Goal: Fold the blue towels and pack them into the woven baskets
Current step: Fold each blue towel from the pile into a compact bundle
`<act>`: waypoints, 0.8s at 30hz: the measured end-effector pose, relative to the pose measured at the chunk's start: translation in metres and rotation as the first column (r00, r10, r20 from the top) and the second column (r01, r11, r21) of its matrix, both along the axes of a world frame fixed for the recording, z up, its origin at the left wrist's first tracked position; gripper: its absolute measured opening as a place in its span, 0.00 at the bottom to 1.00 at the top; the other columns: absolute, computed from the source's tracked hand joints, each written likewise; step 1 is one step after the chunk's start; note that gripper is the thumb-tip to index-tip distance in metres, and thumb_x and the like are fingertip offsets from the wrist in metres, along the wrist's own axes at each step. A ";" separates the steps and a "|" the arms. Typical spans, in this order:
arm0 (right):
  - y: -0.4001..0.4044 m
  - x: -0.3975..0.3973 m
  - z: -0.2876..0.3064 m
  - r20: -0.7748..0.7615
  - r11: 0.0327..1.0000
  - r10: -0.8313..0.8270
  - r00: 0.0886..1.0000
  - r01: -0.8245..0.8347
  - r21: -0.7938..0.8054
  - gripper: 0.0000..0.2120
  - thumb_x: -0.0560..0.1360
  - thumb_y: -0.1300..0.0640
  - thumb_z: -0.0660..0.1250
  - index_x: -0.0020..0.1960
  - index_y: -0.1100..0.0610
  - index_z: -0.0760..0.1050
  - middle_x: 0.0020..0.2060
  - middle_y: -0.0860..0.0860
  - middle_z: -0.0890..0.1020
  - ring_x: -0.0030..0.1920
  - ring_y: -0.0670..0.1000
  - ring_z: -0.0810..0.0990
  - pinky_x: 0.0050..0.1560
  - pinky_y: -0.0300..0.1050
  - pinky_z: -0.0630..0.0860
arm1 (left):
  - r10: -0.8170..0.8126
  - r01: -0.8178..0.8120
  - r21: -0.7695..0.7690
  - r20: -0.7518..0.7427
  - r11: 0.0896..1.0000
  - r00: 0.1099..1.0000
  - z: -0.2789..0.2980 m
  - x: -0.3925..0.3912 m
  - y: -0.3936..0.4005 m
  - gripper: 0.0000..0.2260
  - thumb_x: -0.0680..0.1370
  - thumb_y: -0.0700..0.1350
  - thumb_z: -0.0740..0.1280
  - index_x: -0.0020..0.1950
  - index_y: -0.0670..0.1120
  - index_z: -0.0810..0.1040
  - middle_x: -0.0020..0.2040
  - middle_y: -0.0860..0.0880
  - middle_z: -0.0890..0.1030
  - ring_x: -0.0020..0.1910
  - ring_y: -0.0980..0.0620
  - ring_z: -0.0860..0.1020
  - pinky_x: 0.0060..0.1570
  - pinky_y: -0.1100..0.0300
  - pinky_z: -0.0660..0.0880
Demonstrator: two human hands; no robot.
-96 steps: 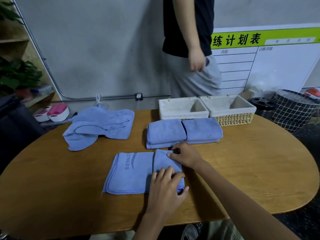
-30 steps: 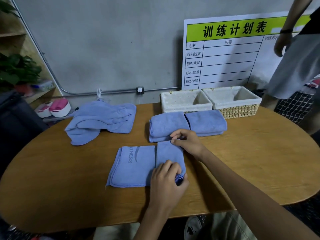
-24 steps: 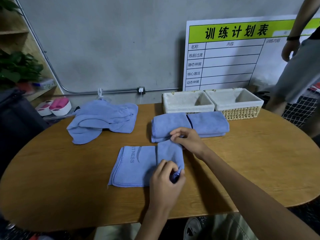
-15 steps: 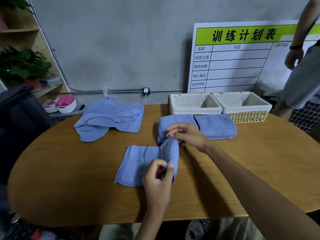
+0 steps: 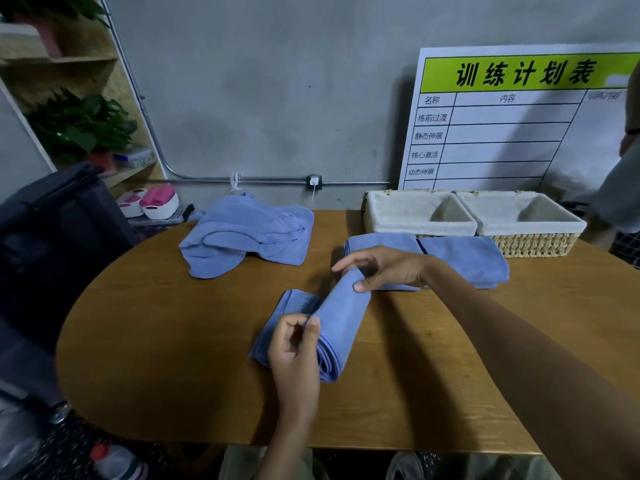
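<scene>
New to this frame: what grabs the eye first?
Centre table: both hands lift one fold of a blue towel, the left hand pinching its near edge, the right hand its far end. Behind sit two folded towels before two unfilled woven baskets, and a rumpled towel pile lies far left.

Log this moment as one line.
step: folding | left hand: pinches towel | right hand: pinches towel | baskets: unfilled

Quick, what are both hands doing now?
Left hand: pinches the near edge of the blue towel.
Right hand: pinches the towel's far edge.
</scene>
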State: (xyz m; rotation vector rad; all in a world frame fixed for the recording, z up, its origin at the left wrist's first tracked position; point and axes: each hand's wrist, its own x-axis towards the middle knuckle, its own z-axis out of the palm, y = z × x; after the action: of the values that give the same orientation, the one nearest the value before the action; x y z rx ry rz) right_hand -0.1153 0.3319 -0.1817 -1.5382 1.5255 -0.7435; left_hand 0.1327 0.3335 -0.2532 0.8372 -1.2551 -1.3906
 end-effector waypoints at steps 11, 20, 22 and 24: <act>-0.058 0.049 -0.025 0.084 0.986 -0.065 0.994 0.077 -0.150 0.13 0.76 0.54 0.73 0.60 0.51 0.80 0.40 0.50 0.72 0.42 0.41 0.72 0.49 0.32 0.68 | 0.214 -0.216 0.087 0.037 0.972 0.976 -0.004 0.041 -0.043 0.06 0.81 0.40 0.66 0.45 0.48 0.73 0.39 0.50 0.77 0.35 0.59 0.75 0.40 0.50 0.73; -0.110 0.088 -0.072 -0.107 0.960 -0.170 0.980 0.140 -0.244 0.13 0.80 0.53 0.68 0.62 0.58 0.78 0.55 0.46 0.79 0.50 0.37 0.74 0.54 0.32 0.68 | 0.308 -0.273 -0.146 0.375 0.951 0.874 -0.007 0.064 -0.084 0.04 0.82 0.46 0.65 0.54 0.47 0.74 0.45 0.54 0.79 0.42 0.55 0.78 0.39 0.51 0.77; -0.114 0.093 -0.083 -0.152 0.954 -0.222 0.963 0.183 -0.236 0.13 0.80 0.49 0.67 0.60 0.54 0.79 0.50 0.40 0.78 0.47 0.38 0.74 0.53 0.39 0.68 | 0.298 -0.240 -0.183 0.438 0.953 0.848 -0.010 0.068 -0.087 0.07 0.80 0.46 0.68 0.56 0.47 0.75 0.46 0.54 0.79 0.44 0.57 0.78 0.37 0.61 0.73; -0.116 0.096 -0.085 -0.212 0.943 -0.278 0.937 0.224 -0.248 0.12 0.80 0.45 0.66 0.58 0.51 0.79 0.47 0.37 0.78 0.48 0.40 0.75 0.53 0.44 0.73 | 0.313 -0.227 -0.228 0.494 0.947 0.811 -0.014 0.070 -0.093 0.08 0.79 0.44 0.70 0.56 0.47 0.76 0.46 0.55 0.78 0.43 0.60 0.77 0.36 0.66 0.69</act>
State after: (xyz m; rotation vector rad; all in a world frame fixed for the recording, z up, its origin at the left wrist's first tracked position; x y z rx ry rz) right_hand -0.0197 0.2157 -0.2664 -1.6626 1.9038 -0.9222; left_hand 0.2032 0.2407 -0.2677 1.2857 -1.5600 -0.8351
